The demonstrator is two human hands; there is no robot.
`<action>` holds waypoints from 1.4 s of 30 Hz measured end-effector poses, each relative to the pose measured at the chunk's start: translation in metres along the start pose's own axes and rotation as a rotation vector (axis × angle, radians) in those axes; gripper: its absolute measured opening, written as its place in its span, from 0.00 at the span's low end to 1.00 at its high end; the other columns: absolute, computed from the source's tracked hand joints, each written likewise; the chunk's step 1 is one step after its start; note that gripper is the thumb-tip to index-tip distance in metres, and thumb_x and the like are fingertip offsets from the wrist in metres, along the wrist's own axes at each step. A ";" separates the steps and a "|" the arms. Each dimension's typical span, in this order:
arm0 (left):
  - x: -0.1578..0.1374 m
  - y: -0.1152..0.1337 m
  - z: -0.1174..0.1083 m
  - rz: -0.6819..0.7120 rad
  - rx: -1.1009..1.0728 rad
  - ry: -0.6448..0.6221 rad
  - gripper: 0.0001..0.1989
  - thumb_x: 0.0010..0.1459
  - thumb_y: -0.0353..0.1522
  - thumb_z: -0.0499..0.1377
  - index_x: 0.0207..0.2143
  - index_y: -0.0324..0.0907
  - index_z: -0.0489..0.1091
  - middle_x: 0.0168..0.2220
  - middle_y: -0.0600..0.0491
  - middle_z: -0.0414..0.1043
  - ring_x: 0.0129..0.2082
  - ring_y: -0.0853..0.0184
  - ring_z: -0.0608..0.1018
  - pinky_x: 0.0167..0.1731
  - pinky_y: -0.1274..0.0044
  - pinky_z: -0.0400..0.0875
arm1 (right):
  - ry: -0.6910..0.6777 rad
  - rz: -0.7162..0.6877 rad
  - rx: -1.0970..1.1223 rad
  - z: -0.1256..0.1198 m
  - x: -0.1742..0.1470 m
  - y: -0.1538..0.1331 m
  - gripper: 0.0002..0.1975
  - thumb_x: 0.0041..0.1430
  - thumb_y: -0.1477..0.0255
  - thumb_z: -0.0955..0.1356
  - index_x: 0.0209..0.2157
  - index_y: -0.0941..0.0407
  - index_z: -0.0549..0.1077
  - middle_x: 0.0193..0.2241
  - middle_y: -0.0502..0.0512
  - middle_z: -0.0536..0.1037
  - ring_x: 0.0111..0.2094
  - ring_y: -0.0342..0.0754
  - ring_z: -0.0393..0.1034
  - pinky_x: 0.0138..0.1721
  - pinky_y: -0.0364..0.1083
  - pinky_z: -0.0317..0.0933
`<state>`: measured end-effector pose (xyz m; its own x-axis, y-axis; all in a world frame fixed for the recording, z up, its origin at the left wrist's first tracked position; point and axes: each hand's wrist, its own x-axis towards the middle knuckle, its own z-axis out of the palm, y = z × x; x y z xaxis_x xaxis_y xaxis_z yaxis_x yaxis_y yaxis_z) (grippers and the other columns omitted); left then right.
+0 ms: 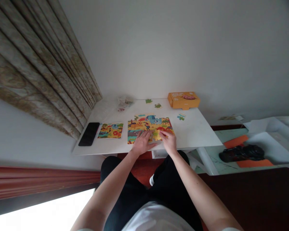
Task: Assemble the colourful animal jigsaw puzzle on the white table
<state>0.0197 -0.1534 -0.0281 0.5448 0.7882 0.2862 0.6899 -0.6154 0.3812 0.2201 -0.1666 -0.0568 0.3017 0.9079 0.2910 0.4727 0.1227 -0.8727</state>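
A partly joined jigsaw puzzle (139,124) with bright animal pictures lies on the white table in front of me. My left hand (143,142) rests on its lower edge, fingers spread out flat. Pinched in the fingers of my right hand (169,140) is a yellow puzzle piece (157,135), held over the lower right part of the puzzle. Whether that piece touches its neighbours, I cannot tell. Left of the puzzle lies a reference picture card (110,131) with the same animal scene.
A black phone (89,134) lies at the table's left edge. Loose green pieces (158,105) are at the back, and a blue-green piece (181,117) is on the right. An orange box (184,100) and a clear plastic bag (125,102) stand near the wall.
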 end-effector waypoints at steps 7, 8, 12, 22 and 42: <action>0.006 0.000 0.006 0.043 -0.008 -0.011 0.26 0.66 0.41 0.65 0.64 0.47 0.68 0.63 0.43 0.73 0.63 0.54 0.75 0.66 0.57 0.63 | 0.012 -0.162 -0.288 0.001 -0.008 -0.007 0.15 0.68 0.62 0.67 0.40 0.51 0.85 0.38 0.60 0.86 0.39 0.58 0.81 0.49 0.57 0.72; 0.007 0.000 0.007 0.050 -0.020 -0.015 0.25 0.66 0.39 0.65 0.64 0.47 0.68 0.63 0.43 0.73 0.63 0.55 0.75 0.67 0.57 0.62 | 0.013 -0.175 -0.307 0.001 -0.009 -0.007 0.15 0.68 0.62 0.66 0.40 0.51 0.85 0.38 0.61 0.86 0.39 0.58 0.81 0.50 0.57 0.72; 0.013 0.001 0.010 0.027 -0.087 -0.035 0.24 0.64 0.36 0.66 0.61 0.46 0.71 0.58 0.46 0.77 0.61 0.56 0.76 0.67 0.56 0.61 | -0.009 -0.171 -0.290 0.000 -0.011 -0.006 0.17 0.70 0.61 0.65 0.42 0.51 0.84 0.38 0.61 0.86 0.38 0.57 0.80 0.46 0.55 0.73; 0.019 -0.012 -0.001 0.059 -0.060 -0.129 0.19 0.63 0.37 0.69 0.56 0.52 0.78 0.54 0.47 0.76 0.57 0.56 0.77 0.65 0.58 0.65 | -0.052 -0.251 -0.504 -0.023 0.000 0.001 0.17 0.72 0.61 0.64 0.49 0.53 0.82 0.47 0.64 0.82 0.50 0.60 0.75 0.54 0.58 0.65; 0.001 0.006 0.010 0.185 0.128 -0.167 0.23 0.74 0.41 0.52 0.66 0.43 0.67 0.68 0.40 0.66 0.70 0.55 0.66 0.71 0.52 0.51 | -0.158 -0.282 -0.572 -0.025 -0.002 0.008 0.16 0.70 0.67 0.64 0.52 0.50 0.80 0.59 0.62 0.78 0.62 0.62 0.68 0.64 0.68 0.54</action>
<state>0.0293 -0.1560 -0.0339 0.7307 0.6564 0.1879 0.6203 -0.7532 0.2191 0.2444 -0.1772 -0.0544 -0.0030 0.9256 0.3785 0.8948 0.1715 -0.4123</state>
